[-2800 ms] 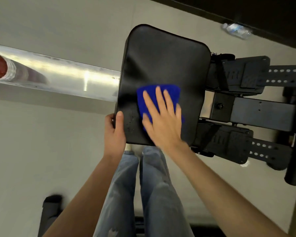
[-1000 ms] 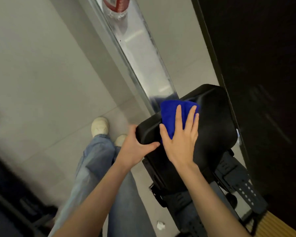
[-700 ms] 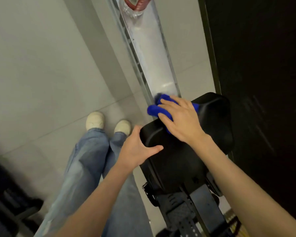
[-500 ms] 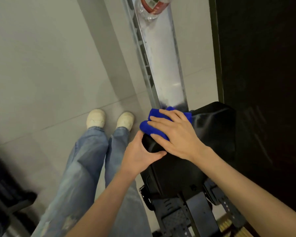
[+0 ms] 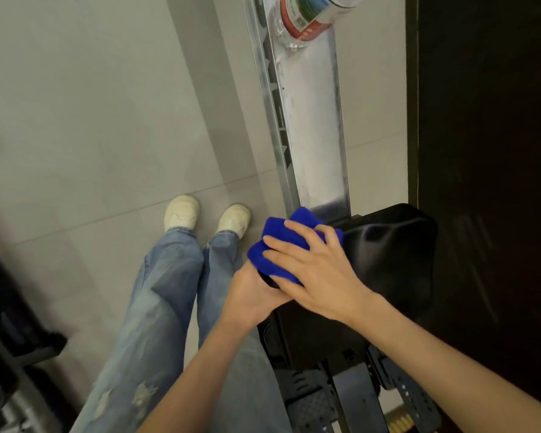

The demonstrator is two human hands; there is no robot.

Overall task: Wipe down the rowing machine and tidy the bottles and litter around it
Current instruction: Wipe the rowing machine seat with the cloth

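Observation:
The rowing machine's black padded seat point(image 5: 391, 260) sits on a shiny metal rail point(image 5: 313, 135) that runs up the frame. My right hand point(image 5: 313, 270) presses a bunched blue cloth point(image 5: 275, 245) over the seat's near left corner. My left hand point(image 5: 253, 295) grips that same seat edge from below, partly hidden under the right hand. A clear plastic bottle point(image 5: 306, 17) with a red and green label lies on the rail at the top edge.
Black footplates point(image 5: 350, 398) of the machine lie below the seat. A dark wall point(image 5: 487, 151) borders the right side. My jeans and pale shoes point(image 5: 206, 214) stand on the grey tiled floor at left. Dark equipment point(image 5: 10, 354) fills the lower left corner.
The view swung from across the seat to along the rail. My right hand went from flat on the seat to bunching the cloth and sliding it to the seat's left corner, over my left hand.

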